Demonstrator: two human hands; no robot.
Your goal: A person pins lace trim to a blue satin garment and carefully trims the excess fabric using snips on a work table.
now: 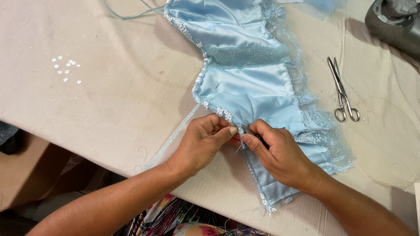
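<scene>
Between both grips (239,133), blue garment's edge (245,94)

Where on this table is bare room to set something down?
Bare cloth lies between the sequins and the blue garment, and right of the scissors. It is crowded where the left hand and right hand pinch the garment's edge.

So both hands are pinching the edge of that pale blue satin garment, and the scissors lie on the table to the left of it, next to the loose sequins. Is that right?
Not quite. The head view shows the scissors lying right of the blue garment, away from the loose sequins on the left. The left hand and right hand do pinch the garment's edge.
</scene>
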